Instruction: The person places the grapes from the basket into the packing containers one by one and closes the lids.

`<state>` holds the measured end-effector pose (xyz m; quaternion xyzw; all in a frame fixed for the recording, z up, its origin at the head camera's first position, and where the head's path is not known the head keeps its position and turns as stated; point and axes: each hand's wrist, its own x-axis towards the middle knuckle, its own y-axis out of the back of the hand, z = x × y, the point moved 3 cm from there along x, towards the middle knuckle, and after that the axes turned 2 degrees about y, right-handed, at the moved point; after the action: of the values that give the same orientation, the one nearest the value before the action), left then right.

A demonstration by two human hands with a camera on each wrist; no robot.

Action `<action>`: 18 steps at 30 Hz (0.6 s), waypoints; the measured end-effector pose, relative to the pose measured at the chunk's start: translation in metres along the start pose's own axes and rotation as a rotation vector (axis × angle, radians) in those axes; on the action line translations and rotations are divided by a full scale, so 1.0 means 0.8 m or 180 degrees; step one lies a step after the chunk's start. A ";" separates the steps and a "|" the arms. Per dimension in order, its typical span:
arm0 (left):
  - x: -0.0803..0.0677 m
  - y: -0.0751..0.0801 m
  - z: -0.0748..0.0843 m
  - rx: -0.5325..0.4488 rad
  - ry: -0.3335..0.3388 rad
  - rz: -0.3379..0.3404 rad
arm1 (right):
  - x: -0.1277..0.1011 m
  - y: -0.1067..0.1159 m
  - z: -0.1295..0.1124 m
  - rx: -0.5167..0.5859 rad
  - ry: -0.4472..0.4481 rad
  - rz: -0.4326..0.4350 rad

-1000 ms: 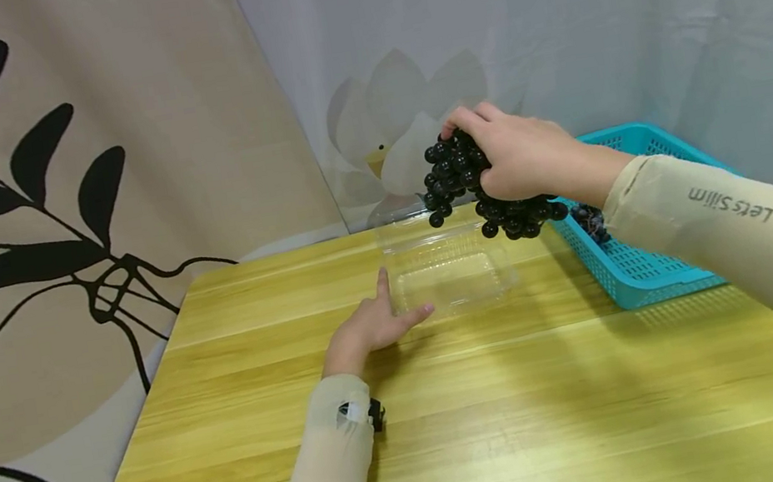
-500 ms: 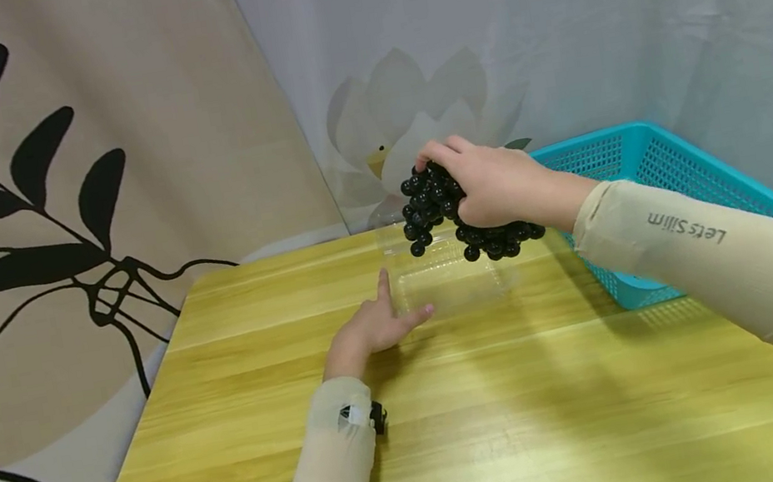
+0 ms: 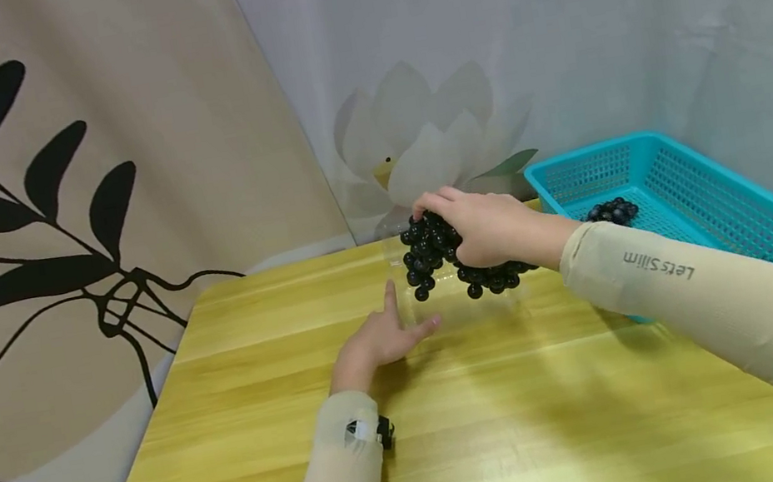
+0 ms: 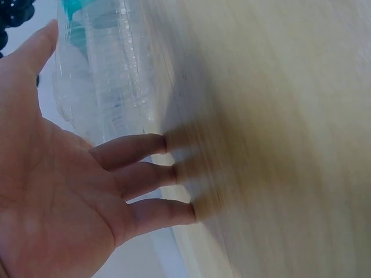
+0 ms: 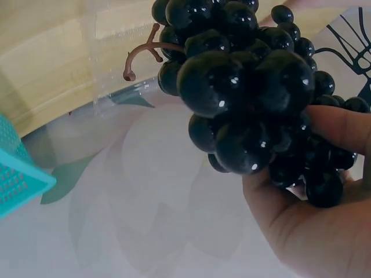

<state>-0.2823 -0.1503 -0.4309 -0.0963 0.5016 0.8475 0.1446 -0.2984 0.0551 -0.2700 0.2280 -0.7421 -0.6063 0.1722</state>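
Lowering over the last second, the right hand (image 3: 487,229), fingers curled round the bunch of black grapes (image 3: 434,254), has come from well above the clear plastic box (image 3: 476,307) on the worktop (image 3: 462,431) to just over its tray, so placing looks close. Left hand (image 3: 379,339) stays put, fingers straight, touching the box's near left corner. Right wrist view alone shows the brown stem (image 5: 142,55); head view alone shows more grapes in the teal basket (image 3: 752,250).

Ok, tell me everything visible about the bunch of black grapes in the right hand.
The bunch of black grapes is a dense cluster of glossy, round, near-black berries with a short brown stem stub showing in the right wrist view. The right hand grips it from above, low over the clear plastic container on the wooden table. Loose berries dangle at its lower edge.
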 end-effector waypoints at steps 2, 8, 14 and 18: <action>0.000 0.000 0.000 -0.0010 0.0005 0.0005 | 0.001 -0.007 0.000 -0.0009 0.0048 -0.0013; -0.002 -0.001 -0.001 -0.0016 0.0031 0.0004 | 0.005 -0.028 0.000 0.0026 0.0058 -0.0125; -0.002 0.000 0.000 0.0005 0.0035 0.0013 | 0.012 -0.041 0.008 -0.0005 0.0067 -0.0173; 0.000 0.000 0.001 -0.0013 -0.0009 -0.0012 | 0.016 -0.047 0.015 -0.0003 0.0078 -0.0185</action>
<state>-0.2820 -0.1497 -0.4305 -0.0964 0.4995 0.8483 0.1467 -0.3110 0.0518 -0.3091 0.2568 -0.7327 -0.6086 0.1638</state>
